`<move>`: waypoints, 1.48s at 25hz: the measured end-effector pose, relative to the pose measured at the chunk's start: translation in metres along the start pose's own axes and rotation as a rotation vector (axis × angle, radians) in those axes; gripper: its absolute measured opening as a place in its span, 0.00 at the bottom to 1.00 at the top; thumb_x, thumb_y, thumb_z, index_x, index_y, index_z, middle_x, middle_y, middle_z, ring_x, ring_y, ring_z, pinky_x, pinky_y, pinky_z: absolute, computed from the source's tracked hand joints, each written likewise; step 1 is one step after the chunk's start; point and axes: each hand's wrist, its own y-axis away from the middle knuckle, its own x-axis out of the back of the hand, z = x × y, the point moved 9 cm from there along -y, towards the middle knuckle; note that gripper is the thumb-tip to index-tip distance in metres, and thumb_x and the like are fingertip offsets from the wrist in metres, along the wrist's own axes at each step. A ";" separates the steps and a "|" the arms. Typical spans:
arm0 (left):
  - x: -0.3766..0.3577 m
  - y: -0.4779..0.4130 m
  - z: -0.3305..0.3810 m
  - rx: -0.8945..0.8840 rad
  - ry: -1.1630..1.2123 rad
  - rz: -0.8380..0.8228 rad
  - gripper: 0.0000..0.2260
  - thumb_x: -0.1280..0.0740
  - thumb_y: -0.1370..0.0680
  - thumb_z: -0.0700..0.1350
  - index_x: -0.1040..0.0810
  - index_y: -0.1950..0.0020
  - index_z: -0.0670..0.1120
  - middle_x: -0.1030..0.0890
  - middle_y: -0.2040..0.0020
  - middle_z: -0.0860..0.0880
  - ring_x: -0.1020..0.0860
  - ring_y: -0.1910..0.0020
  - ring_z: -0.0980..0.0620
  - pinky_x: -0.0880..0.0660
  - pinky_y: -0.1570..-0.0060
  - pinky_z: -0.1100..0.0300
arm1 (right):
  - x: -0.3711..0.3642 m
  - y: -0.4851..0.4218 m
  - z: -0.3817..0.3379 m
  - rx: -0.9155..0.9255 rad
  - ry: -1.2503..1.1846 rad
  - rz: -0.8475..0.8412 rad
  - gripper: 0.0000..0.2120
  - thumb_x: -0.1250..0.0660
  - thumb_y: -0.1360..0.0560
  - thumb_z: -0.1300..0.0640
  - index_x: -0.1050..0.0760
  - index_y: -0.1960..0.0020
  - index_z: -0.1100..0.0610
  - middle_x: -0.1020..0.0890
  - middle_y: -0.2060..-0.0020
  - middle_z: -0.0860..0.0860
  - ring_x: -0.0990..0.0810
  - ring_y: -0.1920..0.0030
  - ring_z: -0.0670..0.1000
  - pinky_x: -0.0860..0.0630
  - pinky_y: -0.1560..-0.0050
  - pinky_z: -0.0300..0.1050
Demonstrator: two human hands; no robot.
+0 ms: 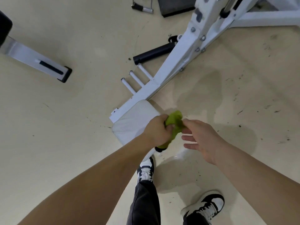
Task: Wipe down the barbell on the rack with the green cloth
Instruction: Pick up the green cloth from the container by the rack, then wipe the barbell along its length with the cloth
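Observation:
A crumpled green cloth [174, 125] hangs in front of me at the middle of the head view. My left hand [157, 129] is closed around its left part. My right hand [201, 138] pinches the cloth's right edge with thumb and forefinger while its other fingers stay spread. Both hands are above a white padded seat [134, 122]. A black bar sleeve [154, 53] sticks out from the white frame [172, 69] farther ahead; I cannot tell whether it belongs to the barbell.
Three white pegs [134, 78] jut from the frame's base beam. A white bench leg with a black foot [40, 62] lies at the left. A cable handle [142, 8] and a dark plate sit at the top. My two shoes stand on the beige floor below.

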 end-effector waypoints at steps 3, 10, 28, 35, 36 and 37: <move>0.037 0.062 0.105 -0.042 0.271 0.119 0.07 0.28 0.22 0.48 0.24 0.54 0.48 0.24 0.63 0.53 0.24 0.62 0.54 0.28 0.62 0.60 | 0.036 0.072 -0.044 0.078 -0.199 0.007 0.17 0.30 0.22 0.42 0.21 0.42 0.54 0.13 0.49 0.56 0.12 0.48 0.58 0.15 0.47 0.59; 0.084 0.230 0.304 -0.197 0.672 0.005 0.14 0.25 0.26 0.56 0.17 0.40 0.59 0.19 0.39 0.54 0.20 0.42 0.60 0.21 0.46 0.60 | 0.146 0.285 -0.154 0.357 -0.270 0.040 0.12 0.31 0.20 0.51 0.25 0.45 0.59 0.13 0.52 0.56 0.12 0.56 0.55 0.17 0.60 0.51; 0.171 0.304 0.429 -0.104 0.906 0.409 0.07 0.30 0.19 0.53 0.20 0.44 0.53 0.13 0.52 0.49 0.14 0.55 0.50 0.16 0.55 0.51 | 0.272 0.496 -0.317 0.741 0.307 0.291 0.12 0.33 0.20 0.52 0.15 0.56 0.56 0.14 0.59 0.57 0.15 0.60 0.56 0.17 0.53 0.57; 0.371 0.227 0.502 -0.462 0.349 0.788 0.09 0.31 0.20 0.53 0.24 0.41 0.58 0.17 0.51 0.55 0.19 0.53 0.52 0.22 0.58 0.58 | 0.223 0.428 -0.421 0.722 0.328 0.312 0.09 0.33 0.20 0.53 0.16 0.56 0.51 0.15 0.60 0.47 0.17 0.58 0.50 0.25 0.58 0.39; 0.392 0.219 0.509 -0.521 0.184 0.884 0.12 0.31 0.20 0.53 0.25 0.36 0.57 0.18 0.47 0.54 0.20 0.50 0.51 0.23 0.56 0.55 | 0.215 0.419 -0.433 0.716 0.313 0.307 0.08 0.33 0.20 0.54 0.16 0.54 0.52 0.14 0.58 0.48 0.17 0.56 0.50 0.25 0.58 0.38; 0.403 0.205 0.515 -0.559 -0.015 0.965 0.15 0.31 0.20 0.51 0.25 0.34 0.55 0.19 0.42 0.52 0.21 0.47 0.49 0.23 0.54 0.54 | 0.208 0.409 -0.446 0.715 0.296 0.314 0.08 0.33 0.20 0.55 0.15 0.52 0.53 0.14 0.56 0.49 0.16 0.54 0.50 0.24 0.56 0.38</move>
